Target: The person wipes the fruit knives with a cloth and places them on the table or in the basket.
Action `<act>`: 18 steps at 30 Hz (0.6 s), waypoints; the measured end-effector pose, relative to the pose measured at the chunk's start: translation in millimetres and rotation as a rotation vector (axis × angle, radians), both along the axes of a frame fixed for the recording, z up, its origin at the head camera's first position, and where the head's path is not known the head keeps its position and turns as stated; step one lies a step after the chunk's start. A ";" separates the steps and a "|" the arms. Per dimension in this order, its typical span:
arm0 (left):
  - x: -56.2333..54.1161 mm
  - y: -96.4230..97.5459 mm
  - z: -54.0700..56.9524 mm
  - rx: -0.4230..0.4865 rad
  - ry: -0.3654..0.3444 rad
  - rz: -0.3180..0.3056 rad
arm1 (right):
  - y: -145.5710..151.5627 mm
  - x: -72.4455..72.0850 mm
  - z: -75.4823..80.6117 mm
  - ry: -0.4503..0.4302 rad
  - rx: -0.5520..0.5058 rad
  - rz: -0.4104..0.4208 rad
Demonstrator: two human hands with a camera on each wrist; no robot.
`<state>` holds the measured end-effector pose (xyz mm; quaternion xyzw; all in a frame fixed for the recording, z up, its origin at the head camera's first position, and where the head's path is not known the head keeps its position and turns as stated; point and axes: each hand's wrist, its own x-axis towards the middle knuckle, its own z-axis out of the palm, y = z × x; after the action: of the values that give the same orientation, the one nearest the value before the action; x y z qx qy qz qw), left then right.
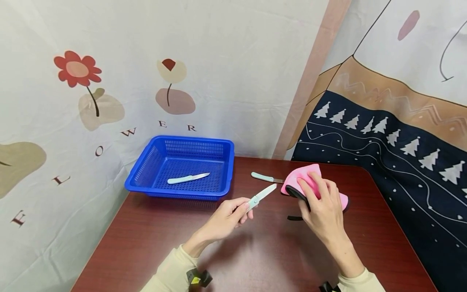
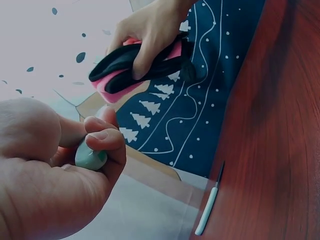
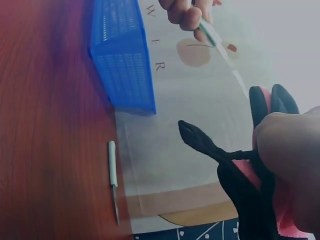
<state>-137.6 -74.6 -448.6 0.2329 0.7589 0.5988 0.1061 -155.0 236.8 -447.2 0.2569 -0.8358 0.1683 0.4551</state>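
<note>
My left hand (image 1: pixel 230 217) grips a knife (image 1: pixel 260 197) by its pale green handle, blade pointing up and to the right. In the left wrist view the handle's butt end (image 2: pixel 91 156) shows inside the curled fingers. A folded pink cloth (image 1: pixel 304 178) with black edging is pinched in my right hand (image 1: pixel 324 207), thumb on the near side. The blade tip comes close to the cloth's left edge. From the cloth hangs a black strap (image 3: pixel 200 140). Behind the hands, a second knife (image 1: pixel 262 177) lies on the table, its blade partly covered by the cloth in the head view.
A blue plastic basket (image 1: pixel 178 196) stands at the table's back left, with another pale-handled knife (image 1: pixel 187 178) lying in it. The reddish-brown table (image 1: pixel 153 243) meets a printed fabric backdrop (image 1: pixel 237 81) behind and a navy patterned cloth (image 1: pixel 401 182) on the right.
</note>
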 end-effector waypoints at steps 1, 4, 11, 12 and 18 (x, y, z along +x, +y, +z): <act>-0.1 0.2 0.0 0.003 -0.005 0.004 | -1.4 0.6 0.3 0.012 -0.005 0.005; -0.7 1.0 -0.7 0.013 -0.017 0.012 | -7.4 2.6 1.0 0.065 -0.010 0.029; -1.5 2.9 0.0 0.004 -0.028 0.015 | -27.0 9.8 1.7 0.156 0.052 0.137; -1.5 3.3 0.3 -0.001 -0.027 0.015 | -29.6 10.9 1.6 0.158 0.066 0.155; -2.5 4.0 0.1 0.007 -0.004 -0.018 | -41.4 16.0 -0.3 0.165 0.119 0.244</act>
<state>-140.1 -70.6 -448.5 0.2389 0.7546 0.6009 0.1120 -139.0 195.4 -447.5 0.3959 -0.7668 0.1507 0.4823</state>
